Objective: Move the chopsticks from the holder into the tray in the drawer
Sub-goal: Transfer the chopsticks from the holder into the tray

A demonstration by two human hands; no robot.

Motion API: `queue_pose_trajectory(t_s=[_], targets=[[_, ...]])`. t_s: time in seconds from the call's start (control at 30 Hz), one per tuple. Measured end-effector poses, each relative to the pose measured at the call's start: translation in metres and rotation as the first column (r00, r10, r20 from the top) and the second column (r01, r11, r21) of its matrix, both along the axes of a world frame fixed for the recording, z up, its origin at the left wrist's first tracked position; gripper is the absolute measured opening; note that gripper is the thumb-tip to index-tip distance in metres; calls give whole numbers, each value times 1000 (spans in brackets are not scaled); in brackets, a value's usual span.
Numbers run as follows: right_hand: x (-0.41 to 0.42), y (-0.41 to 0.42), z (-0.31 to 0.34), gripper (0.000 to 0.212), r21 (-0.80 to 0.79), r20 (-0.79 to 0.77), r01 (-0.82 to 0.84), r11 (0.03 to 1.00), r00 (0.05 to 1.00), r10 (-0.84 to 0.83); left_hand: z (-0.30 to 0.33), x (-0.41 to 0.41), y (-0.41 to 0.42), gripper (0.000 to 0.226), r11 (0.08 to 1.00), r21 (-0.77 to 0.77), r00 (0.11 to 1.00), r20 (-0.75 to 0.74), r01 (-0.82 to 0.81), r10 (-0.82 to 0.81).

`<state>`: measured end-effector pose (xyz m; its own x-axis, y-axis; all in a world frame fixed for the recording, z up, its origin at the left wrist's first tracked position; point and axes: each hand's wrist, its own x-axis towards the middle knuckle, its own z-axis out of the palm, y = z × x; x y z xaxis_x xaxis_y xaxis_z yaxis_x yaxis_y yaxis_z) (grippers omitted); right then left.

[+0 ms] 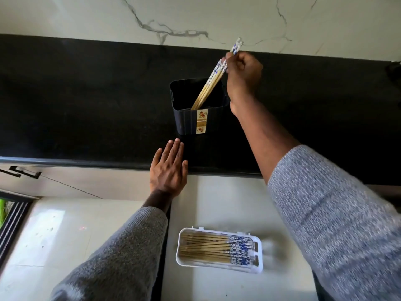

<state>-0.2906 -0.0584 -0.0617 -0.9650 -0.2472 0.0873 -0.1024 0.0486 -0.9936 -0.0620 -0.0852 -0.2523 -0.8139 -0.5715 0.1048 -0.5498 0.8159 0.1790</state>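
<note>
So there's one black holder [195,118] sitting on the dark countertop [86,94], with a small bundle of chopsticks [211,83] leaning in it, looks like four or five, hard to count exactly since they overlap. The right hand [243,77] is closed around their blue-and-white patterned tops, their tips down inside the holder. The holder has one cream label strip [201,121] on its near face with two flower pictures; there's writing between them but it's too blurry to read. The left hand [170,168] is flat with fingers together, resting on the near counter edge. Nearer, in the open drawer [217,203], one white tray [259,268] holds a pile of about a dozen chopsticks [217,248], patterned ends pointing right.
</note>
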Motion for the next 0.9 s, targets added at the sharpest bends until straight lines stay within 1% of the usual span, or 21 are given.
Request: queue_pose_trajectory(t_s=[0.1, 0.13, 0.2, 0.3, 0.37, 0.43, 0.47, 0.53, 0.6, 0.67, 0.73, 0.8, 0.9], targets=[[20, 19, 21, 6, -160, -229, -64, 985, 973, 26, 3, 1, 1, 63, 1000, 2, 1000, 4, 7, -7], [26, 28, 28, 6, -192, -314, -93, 977, 949, 29, 4, 1, 1, 63, 1000, 2, 1000, -5, 7, -7], [39, 45, 41, 8, -191, -451, -125, 974, 892, 26, 6, 1, 2, 62, 1000, 5, 1000, -8, 9, -9], [63, 76, 55, 11, -99, -629, -103, 990, 777, 17, 9, 2, 2, 63, 1000, 8, 1000, 10, 13, -13], [82, 101, 59, 9, -13, -751, -66, 998, 660, 34, 12, 3, 2, 64, 1000, 15, 999, 27, 21, -22], [103, 125, 52, 9, 105, -842, -52, 993, 527, 116, 14, 2, 1, 65, 999, 30, 999, 38, 21, -22], [115, 137, 42, 10, 182, -858, -42, 982, 480, 179, 14, 2, 1, 66, 999, 36, 999, 37, 19, -21], [144, 161, 6, 11, 341, -847, -2, 940, 433, 309, 14, 2, 1, 67, 999, 47, 999, 33, 25, -27], [175, 186, -44, 12, 516, -784, 30, 856, 419, 457, 15, 3, 2, 68, 998, 52, 999, 35, 40, -42], [205, 212, -105, 15, 694, -652, 9, 720, 431, 623, 16, 3, 2, 66, 998, 44, 998, 40, 45, -47], [231, 236, -158, 25, 830, -491, -35, 556, 426, 760, 16, 3, 2, 61, 998, 34, 998, 49, 48, -49], [249, 255, -191, 30, 896, -374, -65, 439, 425, 825, 16, 3, 2, 59, 999, 22, 998, 48, 45, -46], [264, 270, -215, 30, 943, -268, -63, 327, 442, 856, 14, 3, 2, 58, 999, 18, 998, 40, 46, -47]])
